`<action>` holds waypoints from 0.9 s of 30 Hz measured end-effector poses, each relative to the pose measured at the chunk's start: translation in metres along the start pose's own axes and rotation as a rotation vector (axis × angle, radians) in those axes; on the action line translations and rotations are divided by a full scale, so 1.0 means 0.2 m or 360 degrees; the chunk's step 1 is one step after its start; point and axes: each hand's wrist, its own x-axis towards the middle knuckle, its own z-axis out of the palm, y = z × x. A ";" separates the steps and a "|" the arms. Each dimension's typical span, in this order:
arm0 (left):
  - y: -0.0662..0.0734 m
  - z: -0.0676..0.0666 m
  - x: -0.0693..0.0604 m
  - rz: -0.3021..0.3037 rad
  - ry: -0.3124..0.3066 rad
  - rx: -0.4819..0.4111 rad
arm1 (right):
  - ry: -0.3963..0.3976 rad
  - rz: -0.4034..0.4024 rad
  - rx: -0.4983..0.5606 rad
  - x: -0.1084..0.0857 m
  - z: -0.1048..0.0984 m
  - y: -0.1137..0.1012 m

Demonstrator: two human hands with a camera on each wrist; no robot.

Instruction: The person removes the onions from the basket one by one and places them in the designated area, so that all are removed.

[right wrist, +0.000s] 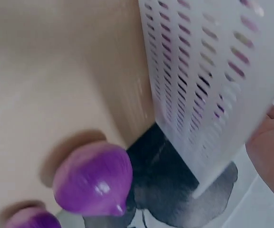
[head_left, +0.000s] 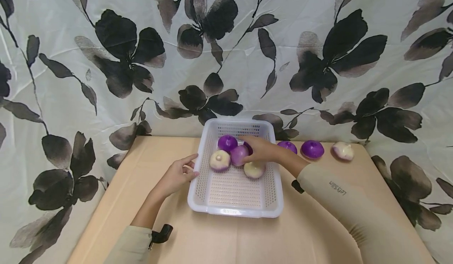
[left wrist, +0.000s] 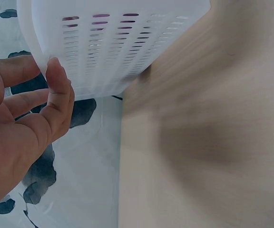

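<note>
A white perforated plastic basket (head_left: 235,213) stands on the table, with several onions in its far half. My left hand (head_left: 179,173) pinches the basket's left rim between thumb and fingers; the left wrist view shows this hand (left wrist: 37,102) at the rim too. Inside the basket, my right hand (head_left: 261,149) has its fingers curled round a dark purple onion (head_left: 249,148), mostly hidden by the hand. Close against it lie a pinkish-purple onion (head_left: 239,155), a purple onion (head_left: 227,142), a pale onion (head_left: 220,161) and another pale onion (head_left: 255,170).
Right of the basket, along the table's back edge, sit a purple onion (head_left: 287,146), a second purple onion (head_left: 312,149) and a whitish onion (head_left: 342,151). A floral cloth (head_left: 255,75) hangs behind the wooden table (head_left: 233,244).
</note>
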 end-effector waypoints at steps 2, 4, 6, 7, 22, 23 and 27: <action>0.00 0.00 0.00 0.0008 -0.0006 -0.0004 | -0.0009 0.0028 0.0017 0.00 0.03 -0.01; 0.00 0.00 0.00 0.0015 -0.0009 0.0000 | -0.0018 0.0059 0.0008 0.00 0.05 -0.01; 0.00 0.00 0.00 0.0008 -0.0006 0.0006 | -0.0036 0.0090 -0.0026 0.01 0.08 -0.01; 0.00 0.00 0.00 0.0010 -0.0008 0.0007 | -0.0045 0.0103 -0.0042 0.01 0.10 -0.01; 0.00 0.00 0.00 -0.0013 0.0007 -0.0011 | 0.0010 0.0181 -0.0263 0.03 0.21 -0.02; 0.00 0.00 0.00 -0.0010 0.0006 -0.0011 | 0.0018 0.0177 -0.0274 0.03 0.21 -0.02; 0.00 0.00 0.00 -0.0005 0.0002 -0.0014 | 0.0033 0.0169 -0.0268 0.03 0.21 -0.02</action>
